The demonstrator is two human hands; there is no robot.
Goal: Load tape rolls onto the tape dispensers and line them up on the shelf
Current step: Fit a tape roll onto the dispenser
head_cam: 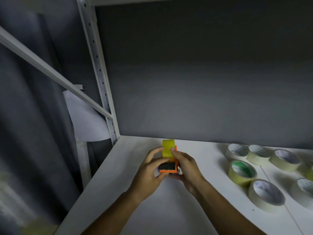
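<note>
Pinching from both sides, the left hand [150,168] and right hand [185,167] were curled round an orange tape dispenser [167,167] already carrying a yellow tape roll [168,148], probably so the roll could be seated or the tape end fed. It was held over the white shelf [128,167], near the back-left corner. Spare tape rolls [242,172] were kept well apart on the right. No writing could be read.
</note>
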